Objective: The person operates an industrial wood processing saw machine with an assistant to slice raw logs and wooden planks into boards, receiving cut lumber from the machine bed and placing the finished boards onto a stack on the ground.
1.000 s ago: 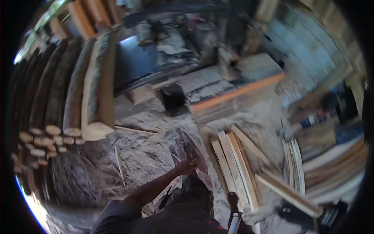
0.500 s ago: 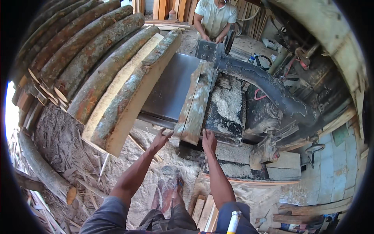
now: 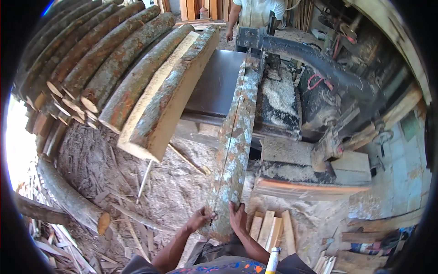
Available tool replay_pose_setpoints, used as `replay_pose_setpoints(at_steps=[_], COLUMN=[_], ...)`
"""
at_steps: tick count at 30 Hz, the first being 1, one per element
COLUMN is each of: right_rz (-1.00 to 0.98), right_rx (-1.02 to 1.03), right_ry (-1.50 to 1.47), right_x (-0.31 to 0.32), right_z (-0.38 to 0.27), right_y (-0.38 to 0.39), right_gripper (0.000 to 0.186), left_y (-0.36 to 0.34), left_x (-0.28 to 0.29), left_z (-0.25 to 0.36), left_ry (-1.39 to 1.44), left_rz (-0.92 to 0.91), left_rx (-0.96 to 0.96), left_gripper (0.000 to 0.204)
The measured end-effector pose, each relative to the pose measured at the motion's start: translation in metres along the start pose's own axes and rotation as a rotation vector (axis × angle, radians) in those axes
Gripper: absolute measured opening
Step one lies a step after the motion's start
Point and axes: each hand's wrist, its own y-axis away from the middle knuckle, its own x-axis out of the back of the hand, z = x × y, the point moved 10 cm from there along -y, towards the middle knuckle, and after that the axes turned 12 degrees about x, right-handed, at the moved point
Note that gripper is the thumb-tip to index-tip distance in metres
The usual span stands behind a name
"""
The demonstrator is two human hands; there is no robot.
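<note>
A long bark-covered log (image 3: 235,137) stretches from the saw's metal table (image 3: 211,86) toward my body, with a dark, narrow line running along its length. My left hand (image 3: 200,220) grips the left side of its near end, fingers closed at the edge. On the opposite side my right hand (image 3: 237,219) is wrapped against the bark, thumb on top. The log's far end lies beside the dark upright saw guide (image 3: 250,38), under the machine's curved arm (image 3: 315,52).
Several round logs (image 3: 137,59) are stacked at the left, with a part-squared log (image 3: 173,91) beside the table. A co-worker (image 3: 258,13) stands behind the saw. Sawdust (image 3: 278,96) covers the machine bed. Short boards (image 3: 269,228) lie near my right arm; a curved log (image 3: 73,196) lies on the ground.
The log has come off the table toward me, and both my hands have drawn back with it, now closed on its near end. The co-worker's hands have left the saw guide.
</note>
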Motion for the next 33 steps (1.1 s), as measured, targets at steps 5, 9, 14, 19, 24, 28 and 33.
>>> replay_pose_setpoints(at_steps=[5,9,14,19,24,28,33], right_rz=[0.002,-0.169,-0.233,-0.021,0.099,-0.046,-0.455], right_rx=[0.147,0.160,0.044,0.145,0.094,-0.035,-0.195], right_ry=[0.119,0.123,-0.087,-0.181,-0.198,-0.499,-0.793], right_x=[-0.019,-0.060,-0.076,-0.067,-0.067,-0.128,-0.256], right_z=[0.021,0.015,0.028,-0.011,-0.074,-0.085,-0.138], right_y=[0.124,0.244,0.313,0.199,-0.067,-0.135,0.010], right_gripper=[0.071,0.073,0.069,0.069,0.067,0.061,0.058], left_y=[0.092,0.194,0.257,0.211,0.233,0.294,0.396], left_x=[-0.001,0.031,0.028,0.045,0.098,0.125,0.142], left_z=[-0.107,-0.178,-0.236,-0.207,-0.177,-0.160,-0.237], left_ry=[0.015,0.135,0.229,0.307,0.233,-0.033,-0.303], left_rz=[0.003,0.117,0.173,0.212,0.398,0.698,1.043], left_rx=[0.041,0.040,0.196,0.120,0.214,0.298,0.257], left_gripper=[0.041,0.040,0.043,0.039,0.040,0.046,0.040])
